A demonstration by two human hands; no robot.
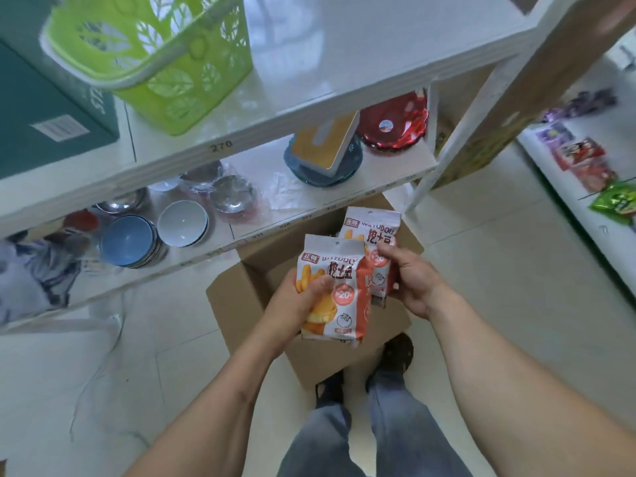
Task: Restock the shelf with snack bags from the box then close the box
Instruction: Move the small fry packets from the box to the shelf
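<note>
— How do your hands sit?
— Your left hand (298,304) curls shut, thumb pressed across the front of what it holds, forearm bare and angled up from lower left.
— And the other?
— Your right hand (409,280) pinches closed, fingers bent inward, bare forearm stretched forward from lower right.

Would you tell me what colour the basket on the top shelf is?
The basket is lime green, seen in the head view.
</note>
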